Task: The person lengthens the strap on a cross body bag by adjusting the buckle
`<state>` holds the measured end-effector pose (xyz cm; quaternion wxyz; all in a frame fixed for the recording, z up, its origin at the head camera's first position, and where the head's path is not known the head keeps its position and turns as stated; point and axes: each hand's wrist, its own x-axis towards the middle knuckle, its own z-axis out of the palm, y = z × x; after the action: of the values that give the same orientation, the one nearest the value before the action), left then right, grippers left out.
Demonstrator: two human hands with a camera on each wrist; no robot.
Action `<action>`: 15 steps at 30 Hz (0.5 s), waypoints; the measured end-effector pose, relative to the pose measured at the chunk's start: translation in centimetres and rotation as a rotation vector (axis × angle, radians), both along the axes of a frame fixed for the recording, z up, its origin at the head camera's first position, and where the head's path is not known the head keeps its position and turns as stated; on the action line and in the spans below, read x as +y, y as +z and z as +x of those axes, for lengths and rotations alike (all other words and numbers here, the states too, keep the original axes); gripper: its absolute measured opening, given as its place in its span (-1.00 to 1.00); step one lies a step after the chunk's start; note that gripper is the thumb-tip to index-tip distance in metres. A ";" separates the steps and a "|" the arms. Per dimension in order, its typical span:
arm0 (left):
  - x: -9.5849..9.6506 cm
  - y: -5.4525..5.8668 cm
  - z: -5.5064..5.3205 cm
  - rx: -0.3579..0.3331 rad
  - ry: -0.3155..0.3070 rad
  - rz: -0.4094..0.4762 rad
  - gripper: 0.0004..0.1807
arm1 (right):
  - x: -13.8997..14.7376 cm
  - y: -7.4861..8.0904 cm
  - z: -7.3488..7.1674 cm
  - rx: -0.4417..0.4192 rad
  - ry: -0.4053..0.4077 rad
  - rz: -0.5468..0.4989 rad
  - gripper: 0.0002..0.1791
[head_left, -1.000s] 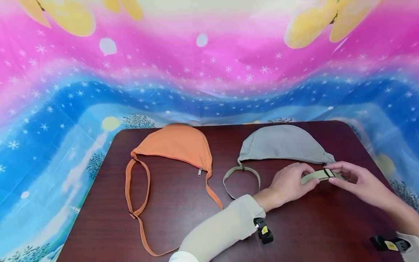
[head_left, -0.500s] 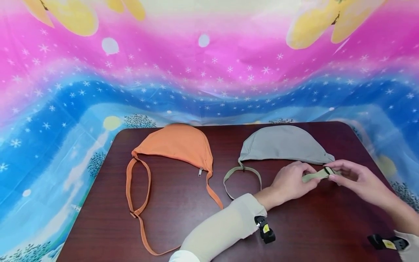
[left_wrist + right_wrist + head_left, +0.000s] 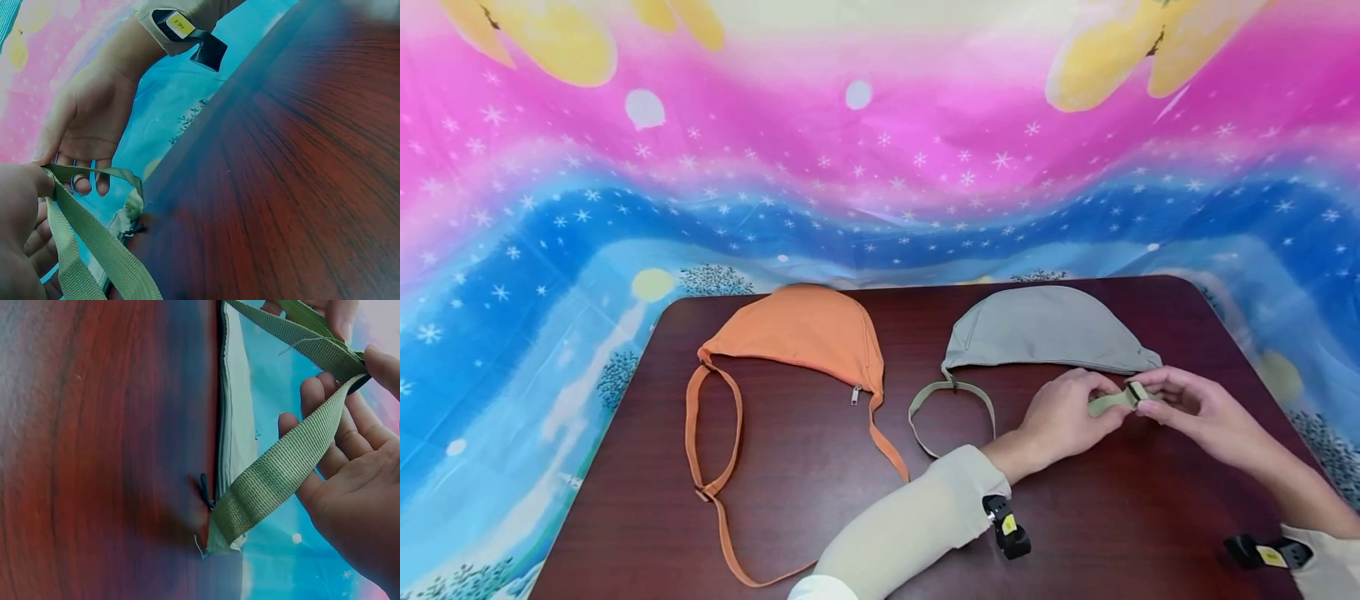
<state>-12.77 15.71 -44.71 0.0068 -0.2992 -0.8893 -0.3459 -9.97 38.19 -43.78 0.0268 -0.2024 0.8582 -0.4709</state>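
A grey waist bag (image 3: 1048, 329) lies flat at the back right of the table, its green webbing strap (image 3: 1107, 404) drawn toward me at its right end. My left hand (image 3: 1070, 415) pinches the strap between thumb and fingers. Just to its right, my right hand (image 3: 1213, 418) pinches the strap at the dark slider buckle (image 3: 1135, 394). In the left wrist view, two lengths of webbing (image 3: 115, 265) hang from the left fingertips. Seen from the right wrist, a single band (image 3: 281, 465) curves from the right fingers down to the bag's end.
An orange waist bag (image 3: 801, 329) lies at the back left, its long strap (image 3: 726, 533) trailing toward the front edge. A loop of the grey bag's strap (image 3: 913, 408) rests left of my hands. Patterned cloth (image 3: 850, 167) hangs behind the dark wooden table (image 3: 820, 517).
The slider buckle and my right hand have moved left, nearer to my left hand, which has stayed almost in place. Both bags lie where they were.
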 end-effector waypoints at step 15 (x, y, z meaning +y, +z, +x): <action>-0.4 -0.6 -0.1 -0.036 -0.002 0.059 -0.59 | -0.5 -0.2 -0.4 0.061 0.016 -0.090 -0.63</action>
<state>-12.86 15.32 -45.27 -0.0009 -0.2932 -0.8784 -0.3774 -10.36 37.68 -43.97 -0.0048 -0.2246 0.8350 -0.5022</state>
